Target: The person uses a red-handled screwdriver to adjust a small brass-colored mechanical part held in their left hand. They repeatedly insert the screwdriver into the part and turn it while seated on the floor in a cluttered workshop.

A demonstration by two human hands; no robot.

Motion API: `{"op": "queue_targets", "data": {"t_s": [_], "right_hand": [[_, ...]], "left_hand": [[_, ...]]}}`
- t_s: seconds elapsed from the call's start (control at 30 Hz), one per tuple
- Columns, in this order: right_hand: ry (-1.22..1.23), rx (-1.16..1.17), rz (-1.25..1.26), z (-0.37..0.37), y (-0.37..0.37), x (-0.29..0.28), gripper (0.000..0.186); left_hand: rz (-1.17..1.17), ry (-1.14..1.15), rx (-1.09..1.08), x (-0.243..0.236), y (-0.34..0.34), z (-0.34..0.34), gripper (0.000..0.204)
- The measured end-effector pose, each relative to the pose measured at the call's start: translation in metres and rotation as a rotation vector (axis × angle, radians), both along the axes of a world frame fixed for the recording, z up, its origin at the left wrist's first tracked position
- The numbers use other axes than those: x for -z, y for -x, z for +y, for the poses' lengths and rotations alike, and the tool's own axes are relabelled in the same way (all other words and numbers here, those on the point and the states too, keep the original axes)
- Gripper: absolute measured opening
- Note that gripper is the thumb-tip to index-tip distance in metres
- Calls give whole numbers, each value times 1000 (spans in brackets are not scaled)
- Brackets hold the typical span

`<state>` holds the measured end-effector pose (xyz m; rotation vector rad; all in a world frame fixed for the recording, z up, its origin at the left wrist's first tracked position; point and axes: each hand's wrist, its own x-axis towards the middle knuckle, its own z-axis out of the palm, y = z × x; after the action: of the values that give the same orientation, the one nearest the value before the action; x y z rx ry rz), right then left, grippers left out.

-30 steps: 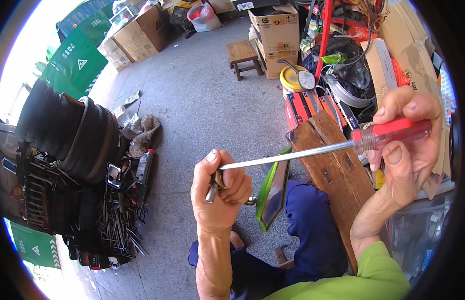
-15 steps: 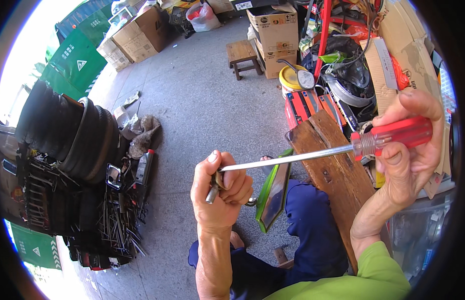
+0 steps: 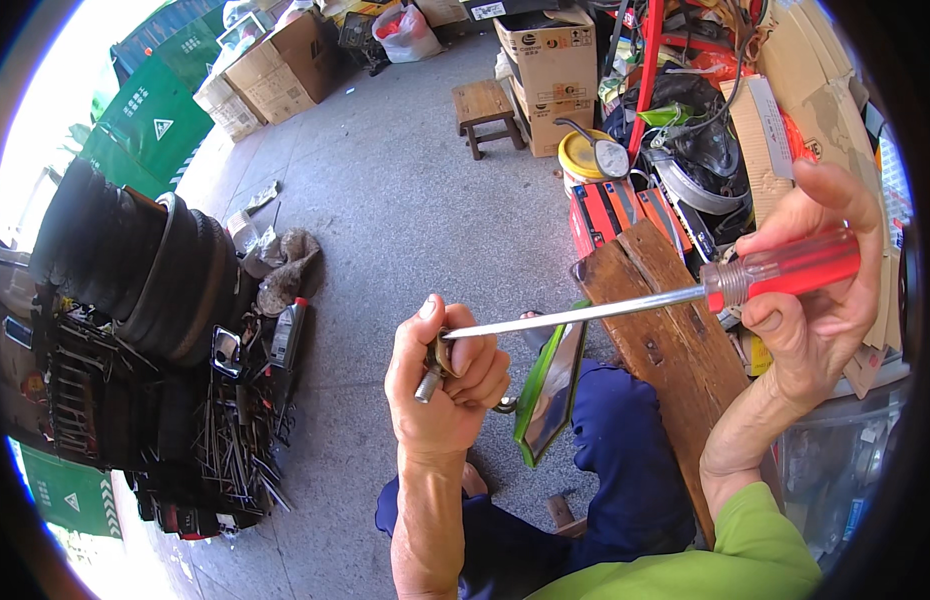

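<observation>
My left hand (image 3: 443, 370) is closed around the metal stem of a green-framed rear-view mirror (image 3: 551, 385), the kind used on a motorcycle. The stem's bare metal end (image 3: 426, 387) pokes out on the thumb side, while the mirror hangs past my little finger, above my knee. My right hand (image 3: 820, 290) grips the clear red handle of a long screwdriver (image 3: 595, 312) between thumb and fingers. Its shaft runs leftward, and the tip meets the fitting beside my left thumb and forefinger. The exact contact is partly hidden by those fingers.
A wooden bench (image 3: 675, 350) lies beside my right leg, with red boxes (image 3: 600, 215) beyond it. Stacked tyres (image 3: 135, 260) and a heap of metal tools (image 3: 240, 440) occupy the left. A small stool (image 3: 483, 105) and cardboard boxes (image 3: 553, 65) stand farther off.
The screwdriver handle shows a different side, so it has turned slightly. My right fingers have shifted on it, with the forefinger raised higher. My left hand and the mirror have moved slightly right.
</observation>
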<state>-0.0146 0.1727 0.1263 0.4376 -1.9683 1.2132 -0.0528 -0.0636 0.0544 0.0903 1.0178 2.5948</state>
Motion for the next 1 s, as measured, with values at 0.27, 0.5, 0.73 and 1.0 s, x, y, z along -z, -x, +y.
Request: {"op": "queue_targets", "data": {"t_s": [0.27,0.5,0.73,1.0], "right_hand": [[9,37,-5,-4,-1,-2,77],[91,-2,17,-11,15,4,57],[127,-31,-14,-1,23,7,50],[58,107,2,-10,20,9,46]], "left_hand": [[-5,-12,10,2,1,0,50],[71,-70,-65,-3,0,-1,56],[220,182,-159,-11,-7,4,52],[35,200,-117,-3,-2,5,32]]}}
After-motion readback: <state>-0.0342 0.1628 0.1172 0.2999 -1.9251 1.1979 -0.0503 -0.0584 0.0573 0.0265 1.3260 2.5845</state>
